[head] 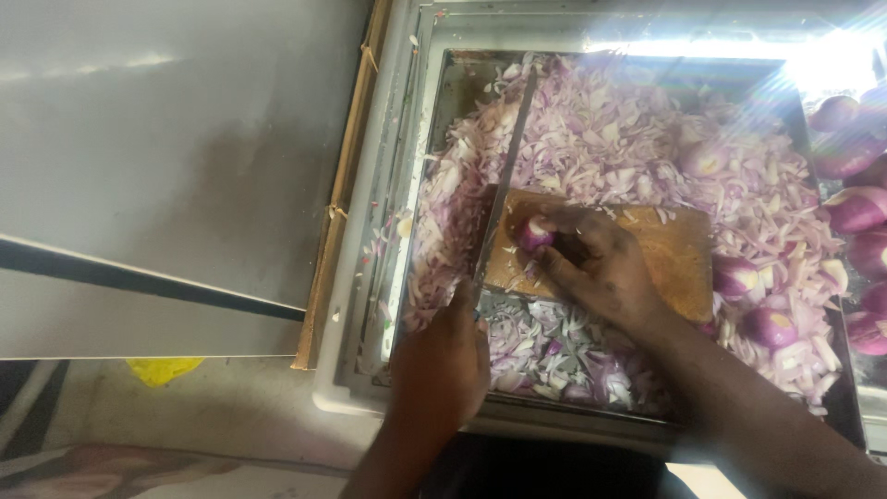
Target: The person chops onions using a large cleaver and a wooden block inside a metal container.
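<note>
I saw a steel tray [420, 166] carrying everything. A heap of chopped onion [628, 129] covered most of it, thickest at the far side and along the left. A wooden board [679, 249] lay in the middle on the heap. Peeled whole onions [855, 208] sat at the right edge.

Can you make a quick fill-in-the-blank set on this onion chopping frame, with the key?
1. The left hand grips the handle of a long ____.
2. The right hand pins a piece of onion on the wooden ____.
3. The chopped onion heaped in the metal tray is ____ in colour.
4. The whole peeled onions lie toward the person's ____ side.

Missing words: knife; cutting board; purple; right
</note>
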